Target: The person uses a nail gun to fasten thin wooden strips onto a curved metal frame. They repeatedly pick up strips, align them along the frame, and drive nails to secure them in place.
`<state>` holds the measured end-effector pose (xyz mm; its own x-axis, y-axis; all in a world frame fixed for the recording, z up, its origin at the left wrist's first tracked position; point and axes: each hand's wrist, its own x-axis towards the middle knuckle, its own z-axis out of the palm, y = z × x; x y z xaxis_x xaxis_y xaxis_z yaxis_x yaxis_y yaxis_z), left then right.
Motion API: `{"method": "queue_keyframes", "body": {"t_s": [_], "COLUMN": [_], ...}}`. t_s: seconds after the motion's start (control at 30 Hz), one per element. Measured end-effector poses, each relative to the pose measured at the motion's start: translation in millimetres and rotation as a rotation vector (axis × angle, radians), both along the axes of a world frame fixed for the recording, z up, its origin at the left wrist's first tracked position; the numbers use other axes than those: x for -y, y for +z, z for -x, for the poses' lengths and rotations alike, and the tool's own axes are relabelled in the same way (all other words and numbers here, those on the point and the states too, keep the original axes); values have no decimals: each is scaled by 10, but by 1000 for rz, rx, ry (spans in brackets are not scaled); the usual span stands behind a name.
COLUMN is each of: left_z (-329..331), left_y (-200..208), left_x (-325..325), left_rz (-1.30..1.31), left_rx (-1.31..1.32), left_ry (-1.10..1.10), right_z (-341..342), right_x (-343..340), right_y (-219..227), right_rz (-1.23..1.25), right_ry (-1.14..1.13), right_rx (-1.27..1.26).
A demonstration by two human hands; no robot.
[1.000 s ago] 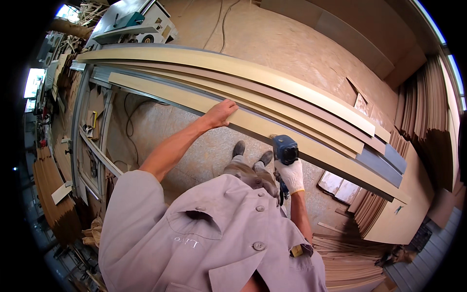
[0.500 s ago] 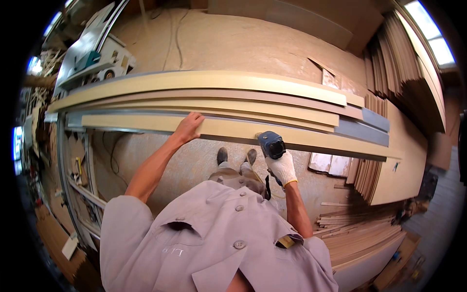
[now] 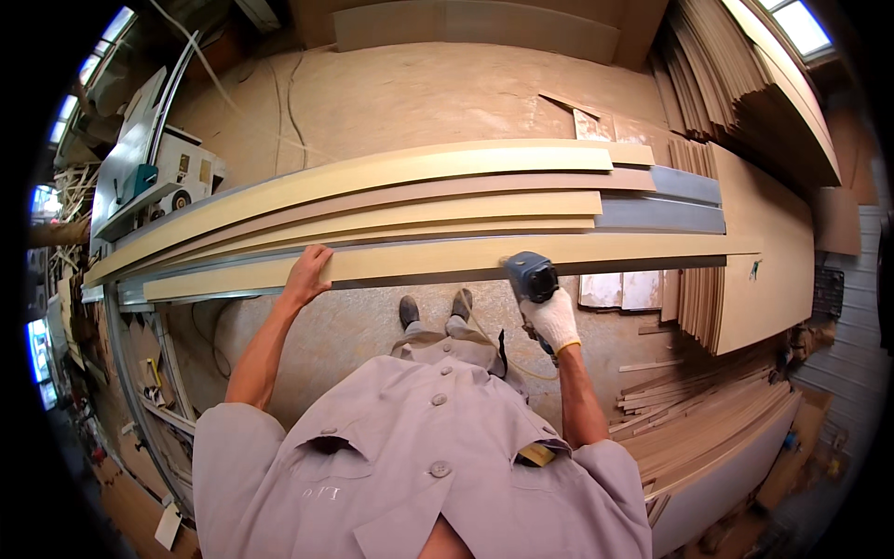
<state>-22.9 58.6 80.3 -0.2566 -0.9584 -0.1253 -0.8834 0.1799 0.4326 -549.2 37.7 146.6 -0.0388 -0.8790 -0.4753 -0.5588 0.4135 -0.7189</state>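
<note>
A long, narrow pale-yellow board [image 3: 410, 260] lies along the near side of a metal-framed bench. My bare left hand [image 3: 307, 274] grips its near edge left of centre, fingers curled over the top. In a white knit glove, my right hand [image 3: 551, 320] is wrapped round a dark blue handheld power tool [image 3: 533, 276]. The head of that tool meets the board's near edge right of centre; the exact contact is hidden under its body. Beyond the board, several similar long strips [image 3: 466, 207], yellow and brownish, lie side by side and partly overlapping.
Grey metal rails [image 3: 661, 217] show under the strips at the right. Tall stacks of panels [image 3: 717, 74] and a large pale panel [image 3: 768, 252] stand at the right. Loose thin offcuts [image 3: 689, 396] lie lower right. A white machine [image 3: 168, 177] stands at the far left.
The view has turned and shifted somewhat. My left hand has slid left along the board, while the power tool has moved a little to the right, so my hands are farther apart.
</note>
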Motion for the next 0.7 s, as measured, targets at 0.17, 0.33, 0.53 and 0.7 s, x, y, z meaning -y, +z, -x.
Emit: {"method": "queue_keyframes", "body": {"t_s": [0.17, 0.33, 0.53, 0.7], "left_z": [3, -16, -29, -18], "left_y": [-14, -34, -66, -77], "left_x": [1, -24, -50, 1], "left_rz": [-3, -21, -35, -17], "left_rx": [-2, 8, 21, -12], "left_ry": [1, 28, 37, 18], "right_z": [386, 710, 982, 1344], "right_x": [84, 121, 199, 229], "right_y": [150, 127, 305, 160], "right_rz": [-145, -82, -117, -56], "right_ry": [-86, -88, -192, -278], "right_rx": [105, 46, 20, 56]}}
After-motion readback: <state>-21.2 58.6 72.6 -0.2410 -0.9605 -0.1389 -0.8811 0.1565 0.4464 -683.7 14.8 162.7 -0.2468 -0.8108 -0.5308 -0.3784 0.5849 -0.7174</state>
